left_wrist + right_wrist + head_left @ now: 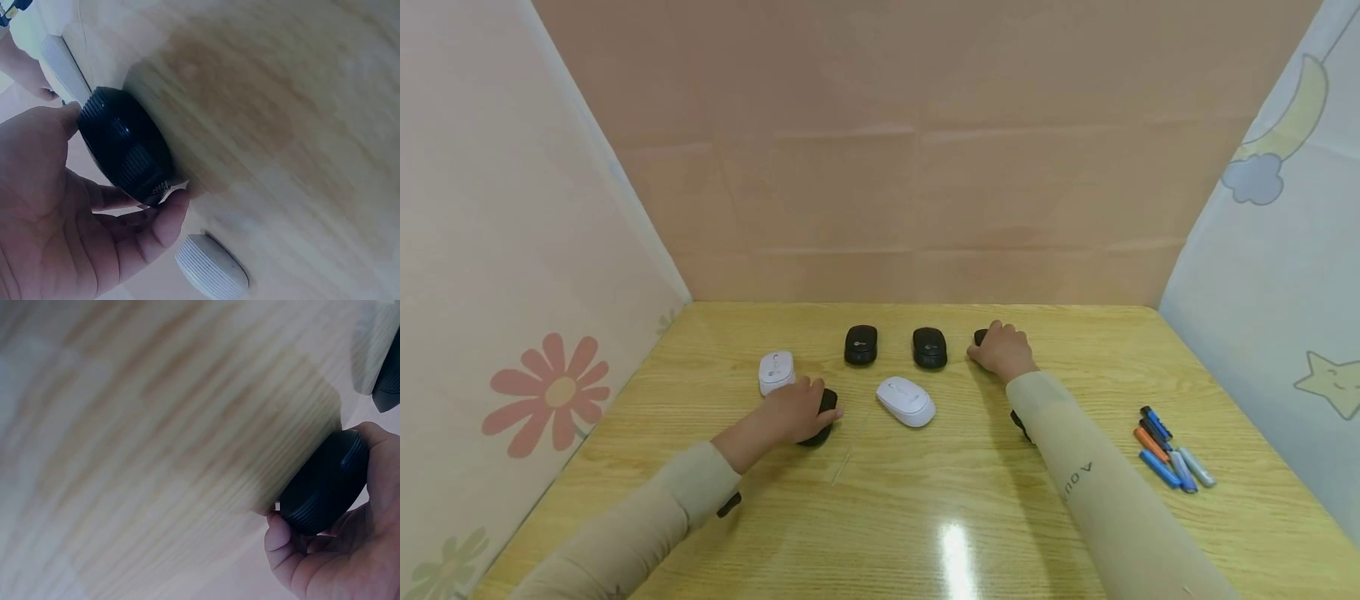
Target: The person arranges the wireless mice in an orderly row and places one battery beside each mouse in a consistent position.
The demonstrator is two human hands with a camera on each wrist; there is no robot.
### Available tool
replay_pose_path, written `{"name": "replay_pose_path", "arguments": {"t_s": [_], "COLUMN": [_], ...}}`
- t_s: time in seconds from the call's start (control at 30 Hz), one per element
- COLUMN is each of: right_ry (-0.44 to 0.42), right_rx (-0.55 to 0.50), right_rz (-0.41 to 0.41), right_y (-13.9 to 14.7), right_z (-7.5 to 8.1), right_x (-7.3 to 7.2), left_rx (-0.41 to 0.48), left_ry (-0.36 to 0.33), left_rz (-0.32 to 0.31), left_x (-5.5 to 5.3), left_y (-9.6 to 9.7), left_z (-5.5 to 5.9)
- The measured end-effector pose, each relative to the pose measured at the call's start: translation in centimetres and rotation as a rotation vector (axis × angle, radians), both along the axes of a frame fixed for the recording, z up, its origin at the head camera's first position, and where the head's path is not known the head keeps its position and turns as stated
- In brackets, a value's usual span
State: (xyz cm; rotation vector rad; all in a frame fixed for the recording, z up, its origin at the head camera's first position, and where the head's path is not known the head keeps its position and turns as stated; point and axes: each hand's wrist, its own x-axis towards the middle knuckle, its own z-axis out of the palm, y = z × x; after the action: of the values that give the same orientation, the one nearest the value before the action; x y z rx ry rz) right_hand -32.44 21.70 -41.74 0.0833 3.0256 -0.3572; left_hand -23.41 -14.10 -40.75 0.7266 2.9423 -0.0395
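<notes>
My left hand point(793, 412) grips a black computer mouse point(827, 408) by its sides, thumb on one side and fingers on the other. In the left wrist view that black mouse point(128, 147) sits at or just above the table; any gap is hard to judge. At the back right, my right hand point(1006, 352) holds another black mouse point(981, 336), mostly hidden under the hand. The right wrist view shows that black mouse point(325, 487) between thumb and fingers, close to the wood. A white mouse point(777, 372) stands just behind my left hand, and another white mouse point(906, 402) lies tilted between both hands.
Two more black mice, one point(861, 345) left and one point(930, 347) right, stand side by side at the back of the wooden table point(880, 500). Several markers point(1161, 468) lie in a cluster at the right. Fabric-like walls rise behind and on both sides.
</notes>
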Motion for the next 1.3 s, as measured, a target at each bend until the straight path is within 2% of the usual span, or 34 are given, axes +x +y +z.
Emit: {"name": "replay_pose_path", "arguments": {"t_s": [0.2,0.4,0.7,1.0,1.13,1.3], "right_ry": [0.003,0.000,0.010,0.010,0.003,-0.012], "right_rx": [-0.003,-0.006,-0.004,0.013,0.018,0.004], "right_rz": [0.000,0.006,0.000,0.004,0.007,-0.005], "right_y": [0.0,0.0,0.1,0.1,0.1,-0.1], "right_z": [0.0,0.2,0.0,0.2,0.2,0.2], "right_x": [0.1,0.2,-0.1,-0.2,-0.1,0.0], "left_rx": [0.044,0.056,0.072,0.117,0.104,0.088], "left_ry": [-0.006,-0.005,0.013,0.050,0.030,0.002], "left_rz": [0.013,0.052,0.053,0.073,0.079,0.106], "left_x": [0.4,0.4,0.4,-0.9,-1.6,-2.4], "left_y": [0.1,0.4,0.9,2.4,3.4,4.5], "left_z": [-0.6,-1.3,-1.1,-0.8,-0.7,-1.1]}}
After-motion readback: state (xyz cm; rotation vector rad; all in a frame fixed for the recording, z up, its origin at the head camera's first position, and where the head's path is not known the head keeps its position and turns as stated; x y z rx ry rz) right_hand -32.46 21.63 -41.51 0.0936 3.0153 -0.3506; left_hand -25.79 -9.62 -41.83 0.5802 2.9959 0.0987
